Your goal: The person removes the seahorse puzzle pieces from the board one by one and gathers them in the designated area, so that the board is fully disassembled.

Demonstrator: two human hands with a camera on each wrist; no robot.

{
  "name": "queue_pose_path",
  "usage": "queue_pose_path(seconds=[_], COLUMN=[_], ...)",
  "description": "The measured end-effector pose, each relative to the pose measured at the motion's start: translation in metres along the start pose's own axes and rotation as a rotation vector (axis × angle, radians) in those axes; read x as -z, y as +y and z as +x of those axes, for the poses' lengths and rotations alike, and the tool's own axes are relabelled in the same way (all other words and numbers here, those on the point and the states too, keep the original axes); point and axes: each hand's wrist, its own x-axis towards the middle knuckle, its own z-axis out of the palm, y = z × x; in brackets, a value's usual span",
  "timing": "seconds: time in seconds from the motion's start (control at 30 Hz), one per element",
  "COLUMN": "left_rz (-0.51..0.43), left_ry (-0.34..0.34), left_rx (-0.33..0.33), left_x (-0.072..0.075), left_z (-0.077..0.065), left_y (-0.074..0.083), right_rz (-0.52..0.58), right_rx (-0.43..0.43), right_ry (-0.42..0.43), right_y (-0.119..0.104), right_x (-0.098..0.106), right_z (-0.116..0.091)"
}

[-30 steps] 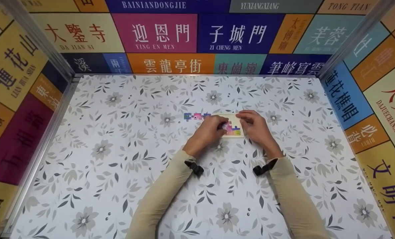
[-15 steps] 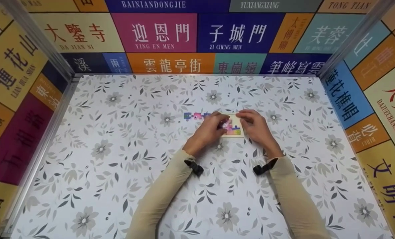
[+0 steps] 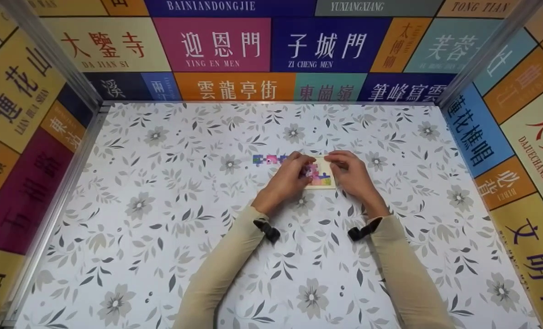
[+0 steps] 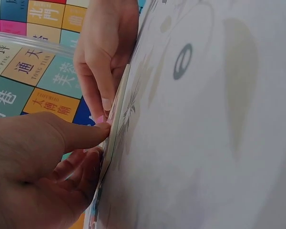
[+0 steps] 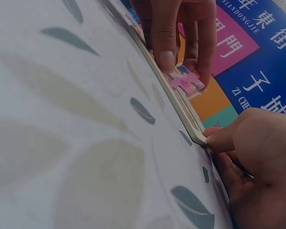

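Observation:
A shallow pale puzzle tray (image 3: pixel 324 164) lies on the patterned tabletop, partly filled with pink, blue and yellow-green pieces (image 3: pixel 325 179). Over its left side, my left hand (image 3: pixel 285 177) pinches a pink jigsaw piece (image 5: pixel 187 81) between thumb and fingers; in the right wrist view that piece is tilted above the tray. My right hand (image 3: pixel 352 176) grips the tray's right edge near a corner, with the thumb (image 5: pixel 220 139) against the rim. The left hand covers the tray's left part in the head view.
Left of the tray lie loose jigsaw pieces: a green-and-blue one (image 3: pixel 257 160), a pink one (image 3: pixel 271 159) and a blue one (image 3: pixel 283 158) partly behind the left hand. Lettered panels (image 3: pixel 225 45) wall the table's back and sides.
The left hand's knuckles have lifted slightly and shifted a little toward the back. The right hand and the tray stay in place.

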Motion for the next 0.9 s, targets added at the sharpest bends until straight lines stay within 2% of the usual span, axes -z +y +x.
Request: queue_pose_path(seconds=[0.27, 0.37, 0.57, 0.9], left_rz=[0.031, 0.059, 0.139, 0.22], left_ry=[0.012, 0.036, 0.073, 0.051], left_rx=[-0.01, -0.017, 0.009, 0.018], left_x=[0.0011, -0.0001, -0.0013, -0.0016], left_z=[-0.0005, -0.0003, -0.0003, -0.0006], left_y=[0.0011, 0.0014, 0.0028, 0.0049], right_rz=[0.006, -0.013, -0.029, -0.009], right_rx=[0.008, 0.009, 0.002, 0.012], right_ry=[0.001, 0.003, 0.002, 0.012], right_y=[-0.0011, -0.0013, -0.0015, -0.0004], right_x=[-0.0003, -0.0001, 0.0005, -0.0003], right_z=[0.0012, 0.0008, -0.0008, -0.0001])
